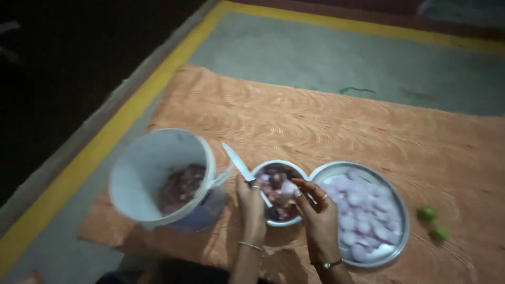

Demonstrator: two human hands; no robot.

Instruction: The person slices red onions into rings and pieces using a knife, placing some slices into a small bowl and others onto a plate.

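Left hand (251, 202), grip closed around the handle of a knife (238, 162), blade angled up and away from the body, clear of the fingers. Right hand (317, 210), fingertips pinched on a small peeled onion (289, 188), held just over the small bowl (278, 192) so scraps can drop into it. To the right of the right grip, touching the bowl, a metal plate (401, 210) of peeled onions. Left of the knife grip, a white bucket (158, 176) tilted toward the person, holding dark skins. Two green limes (432, 223) lie farther right on the orange mat (294, 123) on the floor.
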